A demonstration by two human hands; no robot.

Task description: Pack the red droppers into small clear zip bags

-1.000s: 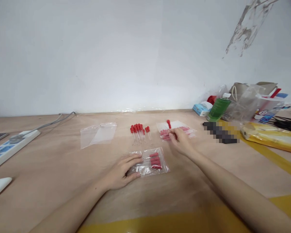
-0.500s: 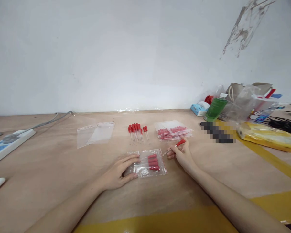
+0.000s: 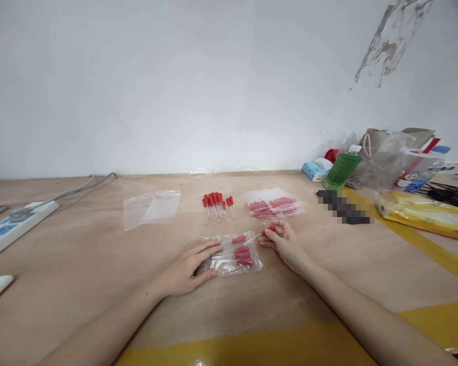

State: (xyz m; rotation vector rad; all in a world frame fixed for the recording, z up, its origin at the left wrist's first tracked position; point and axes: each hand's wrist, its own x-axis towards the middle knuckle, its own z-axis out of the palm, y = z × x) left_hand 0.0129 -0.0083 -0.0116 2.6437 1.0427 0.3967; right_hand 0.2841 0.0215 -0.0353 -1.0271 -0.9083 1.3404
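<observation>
A clear zip bag (image 3: 229,267) lies flat in front of me with several red-bulbed droppers (image 3: 242,253) inside, one set a little apart from the others. My left hand (image 3: 189,267) rests on the bag's left end, fingers stretched and thumb apart, pressing it to the table. Between the thumb and fingers of my right hand (image 3: 286,244) is a single dropper (image 3: 269,231), pinched at its red bulb. Its thin clear tube points left, with the tip at the bag's right, red-lined edge; the tip's exact end is hard to make out.
Loose droppers (image 3: 213,201) lie in a group beyond the bag. Filled bags (image 3: 275,203) are stacked to their right, flat unfilled bags (image 3: 152,208) to their left. A power strip (image 3: 23,226) sits far left; a green bottle (image 3: 342,168) and yellow packet (image 3: 423,213) stand right.
My right hand has brought the dropper left to the bag's edge. Inside the bag, one dropper has separated from the rest. My left hand has stayed in place.
</observation>
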